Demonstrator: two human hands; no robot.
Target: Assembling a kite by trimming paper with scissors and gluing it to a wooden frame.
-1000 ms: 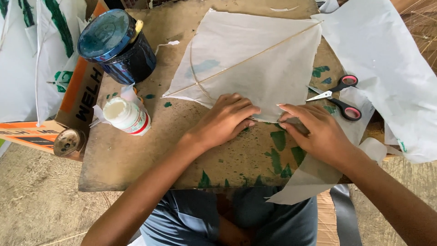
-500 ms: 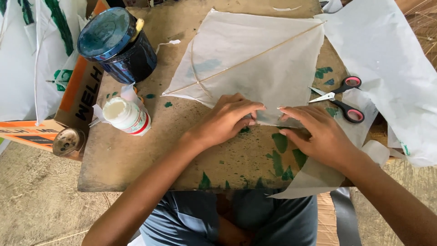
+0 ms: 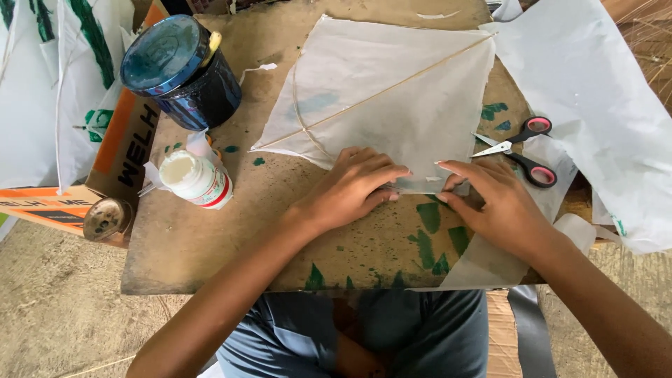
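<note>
Both hands pressing down the near edge of a white paper kite (image 3: pixel 392 105) on a worn board (image 3: pixel 203 238).

Far left: dark blue lidded tin (image 3: pixel 178 70); below it, white glue bottle (image 3: pixel 196 180) lying tilted, open mouth up-left. Centre: left hand (image 3: pixel 353 187) flat, fingers together and stretched right, fingertips pinning the kite's near corner; nothing gripped. Just beside, right hand (image 3: pixel 493 203) half curled, thumb and forefinger pinching a small fold at that same edge. Fingertips of the two nearly meeting over the fold. Kite spreading away from both hands, thin stick spine (image 3: pixel 392 89) running diagonally from lower left to upper right. Right of the hands: black scissors with pink-lined loops (image 3: pixel 521 150), blades pointing left, near the right hand, untouched. Far right: loose white sheet (image 3: pixel 595 105) hanging over the board edge.
</note>
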